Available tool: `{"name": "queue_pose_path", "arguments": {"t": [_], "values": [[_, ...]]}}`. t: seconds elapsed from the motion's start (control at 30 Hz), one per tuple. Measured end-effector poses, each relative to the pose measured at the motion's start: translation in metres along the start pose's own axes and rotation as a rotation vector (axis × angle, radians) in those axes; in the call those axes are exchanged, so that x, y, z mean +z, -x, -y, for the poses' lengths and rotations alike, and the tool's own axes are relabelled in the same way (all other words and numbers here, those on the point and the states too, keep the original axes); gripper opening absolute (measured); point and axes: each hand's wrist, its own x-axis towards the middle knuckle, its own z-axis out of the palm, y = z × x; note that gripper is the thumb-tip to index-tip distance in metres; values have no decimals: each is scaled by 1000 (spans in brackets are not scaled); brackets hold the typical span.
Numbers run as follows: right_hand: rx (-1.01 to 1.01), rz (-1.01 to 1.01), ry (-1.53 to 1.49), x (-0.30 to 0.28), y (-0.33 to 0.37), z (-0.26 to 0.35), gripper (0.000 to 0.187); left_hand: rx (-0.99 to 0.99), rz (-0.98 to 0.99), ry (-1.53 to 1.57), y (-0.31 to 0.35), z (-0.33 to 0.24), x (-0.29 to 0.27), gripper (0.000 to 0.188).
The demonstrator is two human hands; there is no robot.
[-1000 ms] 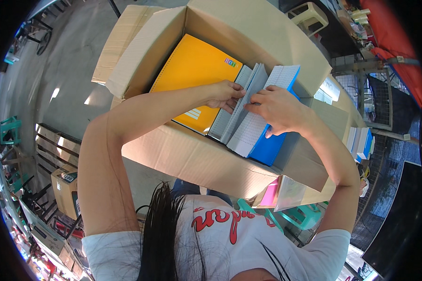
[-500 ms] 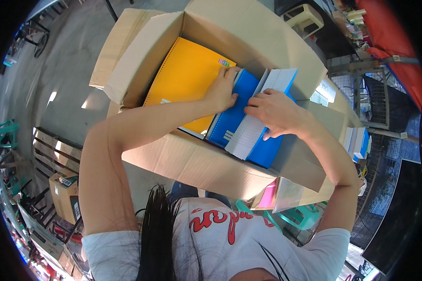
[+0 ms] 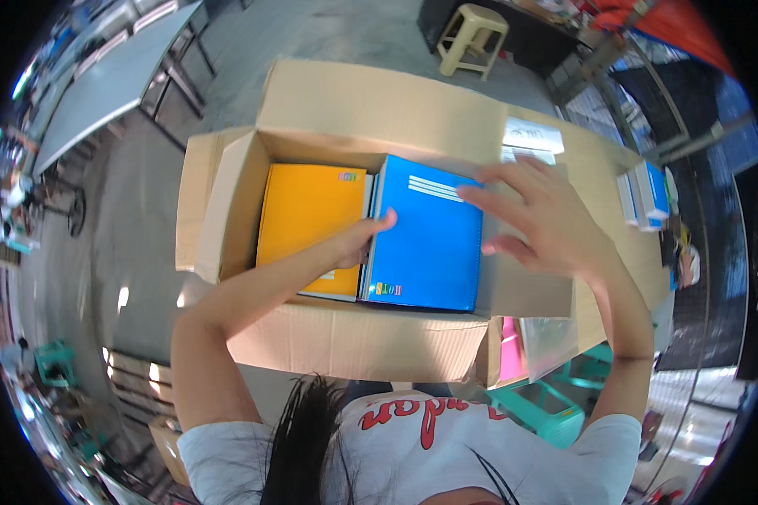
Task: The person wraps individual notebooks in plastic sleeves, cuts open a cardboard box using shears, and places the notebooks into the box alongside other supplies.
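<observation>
From where I stand, the person is bent over an open cardboard carton [image 3: 354, 349], its flaps folded outward, with 2 notebooks showing face up inside. The yellow notebook [image 3: 312, 210] lies in the left part, and the blue notebook [image 3: 429, 236] fills the right part, close beside it, with a narrow strip of pale page edges between the 2 covers. White bars run near the blue cover's far edge, and a small coloured mark sits at its near left corner.

The left hand [image 3: 360, 242] reaches across the yellow cover to the seam. Its thumb lies at the left edge of the blue notebook; the other fingers are mostly hidden, so I can't tell whether they grip anything. The right hand [image 3: 541, 217] is spread wide with nothing in it, above the blue notebook's right edge and the right flap. It is slightly blurred, and I can't tell whether a fingertip touches the cover.

To the right is a tan table [image 3: 615, 252], with a small stack of books [image 3: 646, 195] near its far side. A pink item [image 3: 511, 349] shows below the right flap, beside a clear plastic sheet [image 3: 549, 343]. A cream stool [image 3: 474, 38] stands on the floor beyond.
</observation>
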Motion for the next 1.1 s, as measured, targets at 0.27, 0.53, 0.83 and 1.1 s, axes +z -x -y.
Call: {"name": "queue_pose_path", "arguments": {"t": [0.27, 0.53, 0.83, 1.1], "values": [[911, -180, -2180, 107, 129, 157, 52, 2, -286, 69, 16, -34, 49, 88], [421, -319, -2672, 140, 106, 179, 84, 481, -375, 60, 157, -67, 157, 85], [-346, -1175, -2478, 79, 241, 186, 102, 991, -330, 299, 135, 27, 343, 72], [738, -1517, -2023, 25, 537, 157, 72, 896, -140, 261, -53, 144, 583, 76]]}}
